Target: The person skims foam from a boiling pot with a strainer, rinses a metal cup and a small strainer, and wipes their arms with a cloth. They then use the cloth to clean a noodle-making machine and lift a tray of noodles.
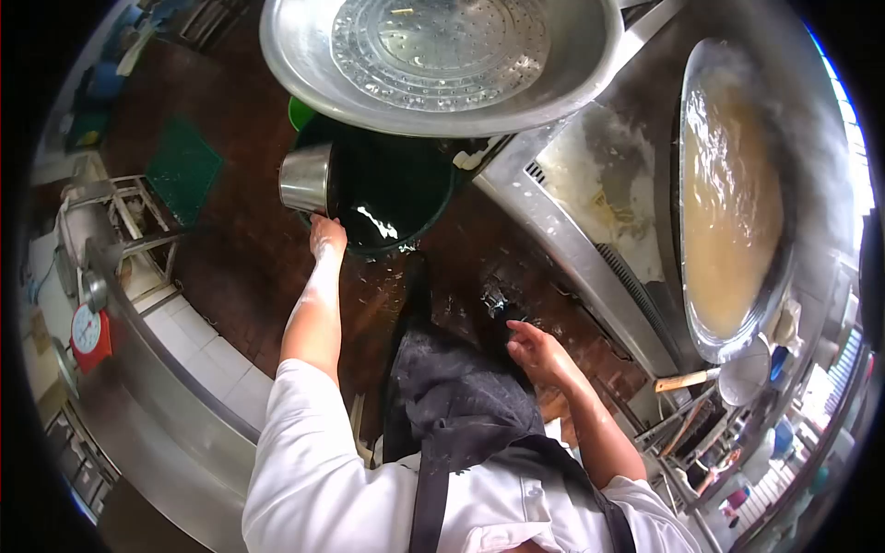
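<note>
My left hand (328, 236) grips a shiny metal pot (306, 179), which is tilted on its side at the rim of a dark green tub (396, 184). Water glints inside the tub. A large metal colander (442, 118) with a perforated bottom sits above the tub at the top of the view. It holds a small yellowish scrap. My right hand (539, 354) hangs in front of the black apron (466, 382), fingers partly spread and nothing in them.
On the right, a big wok (737, 203) of steaming cloudy liquid stands on the metal stove (590, 249). A wooden-handled ladle (742, 373) lies beside it. At left are a red scale (89, 332) and a steel counter (175, 396). The brick floor (249, 267) looks wet.
</note>
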Action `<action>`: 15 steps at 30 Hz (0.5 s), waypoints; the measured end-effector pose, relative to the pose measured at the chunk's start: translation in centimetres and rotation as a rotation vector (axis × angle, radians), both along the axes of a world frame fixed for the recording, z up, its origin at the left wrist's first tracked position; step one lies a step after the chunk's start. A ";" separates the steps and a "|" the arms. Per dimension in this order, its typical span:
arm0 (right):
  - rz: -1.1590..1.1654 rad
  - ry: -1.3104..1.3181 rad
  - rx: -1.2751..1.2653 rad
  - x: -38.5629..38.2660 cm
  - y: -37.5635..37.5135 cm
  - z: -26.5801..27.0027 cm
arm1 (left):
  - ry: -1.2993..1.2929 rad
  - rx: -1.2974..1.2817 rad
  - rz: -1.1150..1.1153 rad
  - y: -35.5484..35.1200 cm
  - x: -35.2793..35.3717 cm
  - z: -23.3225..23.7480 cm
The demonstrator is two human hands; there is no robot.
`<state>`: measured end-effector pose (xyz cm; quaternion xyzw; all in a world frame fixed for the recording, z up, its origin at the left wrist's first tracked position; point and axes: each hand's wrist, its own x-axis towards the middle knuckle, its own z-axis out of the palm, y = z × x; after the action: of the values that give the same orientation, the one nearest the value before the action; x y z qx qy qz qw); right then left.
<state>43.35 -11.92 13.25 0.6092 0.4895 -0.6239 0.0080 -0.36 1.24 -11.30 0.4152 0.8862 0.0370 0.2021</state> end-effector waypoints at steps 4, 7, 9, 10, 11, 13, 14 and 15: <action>-0.058 -0.046 -0.042 -1.8 0.9 -0.8 | -0.006 -0.151 -0.092 2.0 0.4 -3.2; -0.081 -0.090 -0.042 -2.2 0.8 -1.4 | -0.054 -0.235 -0.086 2.9 2.2 -4.3; -0.115 -0.109 -0.047 -2.7 1.0 -1.5 | -0.220 -0.222 -0.085 3.3 2.8 -5.4; -0.124 -0.117 -0.051 -3.1 1.2 -1.3 | -0.341 -0.245 -0.115 3.5 2.7 -6.8; -0.126 -0.128 -0.048 -3.4 1.2 -1.3 | -0.461 -0.267 -0.143 3.6 2.5 -8.0; -0.122 -0.149 -0.037 -3.9 1.4 -1.2 | -0.834 -0.294 0.160 3.7 2.7 -7.4; -0.109 -0.160 -0.017 -4.0 1.5 -1.3 | -0.981 -0.246 0.232 3.4 2.7 -7.1; -0.098 -0.173 0.003 -3.9 1.5 -1.4 | -1.127 -0.198 0.302 2.8 2.5 -7.2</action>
<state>39.40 -10.42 11.84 0.6841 0.4575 -0.5677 0.0187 2.19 4.08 -18.47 0.1798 0.6906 0.1973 0.6722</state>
